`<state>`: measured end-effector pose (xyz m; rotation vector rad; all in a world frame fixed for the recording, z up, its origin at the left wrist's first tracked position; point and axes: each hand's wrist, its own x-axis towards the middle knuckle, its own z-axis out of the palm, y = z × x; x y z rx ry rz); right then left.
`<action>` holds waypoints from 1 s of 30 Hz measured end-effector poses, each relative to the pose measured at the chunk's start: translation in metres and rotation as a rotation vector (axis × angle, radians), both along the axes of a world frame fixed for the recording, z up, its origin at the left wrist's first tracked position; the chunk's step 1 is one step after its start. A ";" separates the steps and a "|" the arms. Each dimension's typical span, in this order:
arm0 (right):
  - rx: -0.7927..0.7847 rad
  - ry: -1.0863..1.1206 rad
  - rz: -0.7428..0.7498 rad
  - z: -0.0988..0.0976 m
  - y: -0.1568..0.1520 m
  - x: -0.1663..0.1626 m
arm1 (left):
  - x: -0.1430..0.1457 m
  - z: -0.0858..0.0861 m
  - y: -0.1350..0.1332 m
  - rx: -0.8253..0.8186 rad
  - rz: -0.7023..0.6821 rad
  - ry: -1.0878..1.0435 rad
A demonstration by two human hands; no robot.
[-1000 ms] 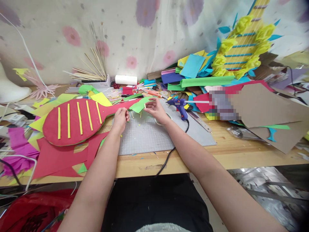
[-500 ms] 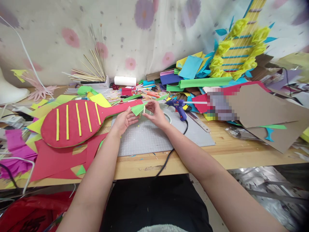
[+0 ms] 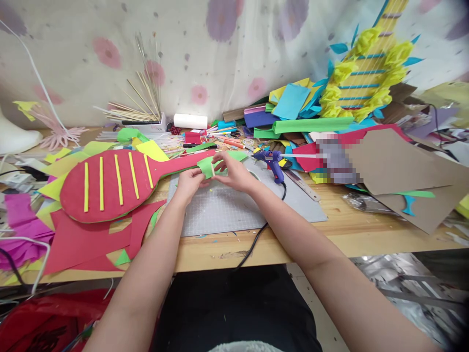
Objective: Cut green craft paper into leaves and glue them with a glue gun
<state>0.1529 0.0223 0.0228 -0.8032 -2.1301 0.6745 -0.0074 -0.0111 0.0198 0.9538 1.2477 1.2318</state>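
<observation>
Moved: hands closer together now, green paper [image 3: 205, 166] drawn in between them.
Left hand [image 3: 189, 182]: grip pinches green paper.
Right hand [image 3: 234, 174]: grip closed on green paper, above cutting mat [image 3: 227, 210].

- Head-worn view from the near edge of the counter [image 3: 330, 230], facing forward and down.
- Close: left hand [image 3: 188, 182] and right hand [image 3: 234, 173] at arm's length, mid-frame.

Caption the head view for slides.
Left hand and right hand hold green paper above a cutting mat beside a red cutout.
</observation>
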 end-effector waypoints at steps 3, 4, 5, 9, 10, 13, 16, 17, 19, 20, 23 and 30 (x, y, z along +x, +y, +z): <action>0.070 -0.167 0.082 0.010 0.004 -0.009 | -0.003 0.001 0.001 0.002 -0.029 0.012; 0.097 -0.215 0.100 0.013 0.006 -0.012 | -0.004 0.002 0.001 -0.001 -0.033 0.012; 0.123 -0.256 0.114 0.015 0.008 -0.015 | -0.005 0.002 0.001 -0.007 -0.033 0.012; 0.172 -0.338 0.136 0.021 0.011 -0.022 | -0.007 0.004 0.002 -0.032 -0.038 0.010; 0.173 -0.344 0.136 0.021 0.011 -0.022 | -0.008 0.005 0.002 -0.037 -0.043 0.009; 0.175 -0.372 0.131 0.021 0.009 -0.022 | -0.010 0.005 0.002 -0.058 -0.067 0.015; 0.185 -0.403 0.132 0.019 0.009 -0.019 | -0.010 0.004 0.002 -0.093 -0.075 0.031; 0.186 -0.404 0.135 0.019 0.009 -0.019 | -0.010 0.003 0.002 -0.101 -0.064 0.034; 0.186 -0.398 0.137 0.017 0.009 -0.017 | -0.010 0.003 0.002 -0.102 -0.028 0.029; 0.187 -0.396 0.135 0.017 0.010 -0.016 | -0.010 0.003 0.002 -0.097 -0.012 0.022; 0.210 -0.412 0.121 0.015 0.010 -0.016 | -0.010 0.003 0.002 -0.089 -0.004 -0.018; 0.270 -0.510 0.092 0.020 0.006 -0.019 | -0.009 0.005 0.001 -0.104 -0.040 -0.092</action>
